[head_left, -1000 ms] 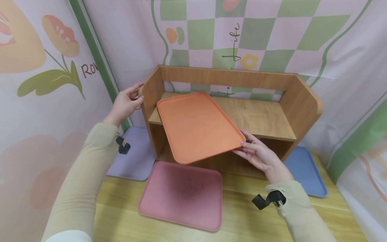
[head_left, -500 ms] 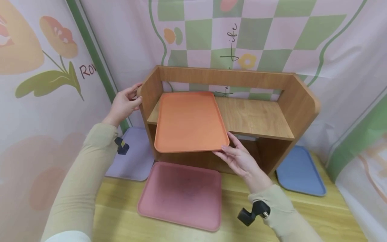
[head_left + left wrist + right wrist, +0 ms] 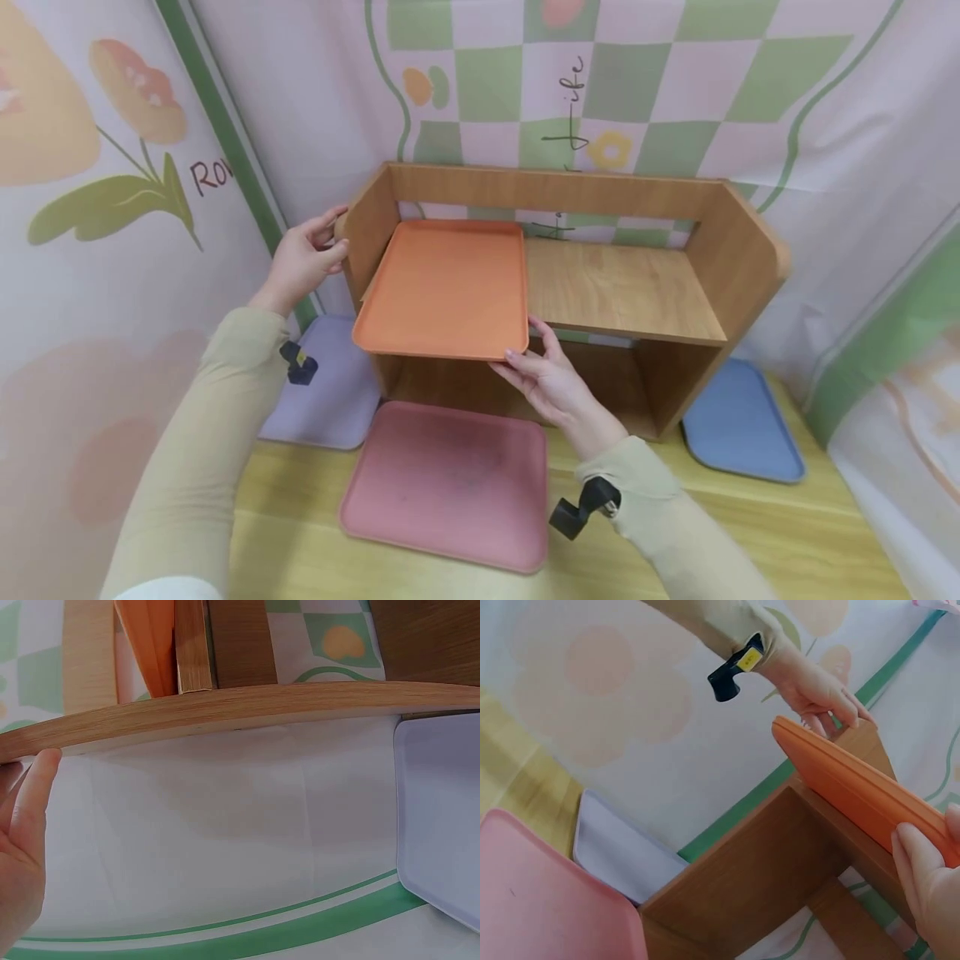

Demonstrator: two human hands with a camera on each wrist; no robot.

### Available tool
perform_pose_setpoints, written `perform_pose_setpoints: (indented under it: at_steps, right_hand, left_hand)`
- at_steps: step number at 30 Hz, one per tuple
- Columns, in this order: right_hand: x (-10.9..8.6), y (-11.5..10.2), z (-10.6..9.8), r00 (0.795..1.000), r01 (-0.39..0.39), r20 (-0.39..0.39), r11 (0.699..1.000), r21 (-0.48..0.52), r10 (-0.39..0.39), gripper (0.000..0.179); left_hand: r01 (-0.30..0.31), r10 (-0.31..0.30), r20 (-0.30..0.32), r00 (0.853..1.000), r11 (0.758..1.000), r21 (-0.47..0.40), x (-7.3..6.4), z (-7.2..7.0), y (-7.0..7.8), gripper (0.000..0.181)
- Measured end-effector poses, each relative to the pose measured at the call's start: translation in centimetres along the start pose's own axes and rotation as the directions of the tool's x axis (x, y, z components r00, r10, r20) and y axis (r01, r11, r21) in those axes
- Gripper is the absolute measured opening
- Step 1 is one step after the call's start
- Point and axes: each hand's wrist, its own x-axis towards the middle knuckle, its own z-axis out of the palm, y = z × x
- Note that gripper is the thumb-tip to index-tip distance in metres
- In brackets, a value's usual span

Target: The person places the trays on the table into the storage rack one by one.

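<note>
An orange tray (image 3: 450,287) lies over the left part of the wooden shelf's upper board (image 3: 622,287), its near edge jutting out past the front. My right hand (image 3: 551,383) pinches the tray's near right corner, thumb on top and fingers underneath. In the right wrist view the tray (image 3: 855,784) shows from the side, slightly raised at its near edge. My left hand (image 3: 303,254) grips the front edge of the shelf's left side panel (image 3: 369,229). The left wrist view shows a finger of this hand (image 3: 26,832) against that panel's edge.
A pink tray (image 3: 446,487) lies on the wooden table (image 3: 622,550) before the shelf. To the left is a lilac tray (image 3: 330,392), partly behind the shelf; a blue tray (image 3: 742,425) lies at the right. A printed curtain (image 3: 637,83) hangs behind.
My right hand has moved left with the orange tray. The tray has turned to line up more with the shelf and slid further left over the upper board. My left hand keeps its hold.
</note>
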Motion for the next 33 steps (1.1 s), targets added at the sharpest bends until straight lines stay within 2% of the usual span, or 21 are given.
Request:
perform_pose_setpoints:
  at_steps: [14,24,33]
  right_hand:
    - [1.4,0.8,1.5,0.999,0.008,-0.039,1.0,-0.014,-0.008,0.079]
    - [0.6,0.1,0.2,0.997,-0.041,0.06,0.997,-0.067,0.045,0.077]
    - [-0.8,-1.0,-1.3,0.991,-0.039,0.12,0.989,-0.139,0.056,0.073]
  left_hand:
    - [0.017,-0.017,-0.001,1.0,0.999,0.027,-0.2,-0.1,0.3,0.055]
    - [0.012,-0.012,0.005,1.0,1.0,0.023,-0.2,0.0,0.4,0.055]
    - [0.009,-0.01,0.0,1.0,0.999,0.031,-0.2,0.0,0.2,0.055]
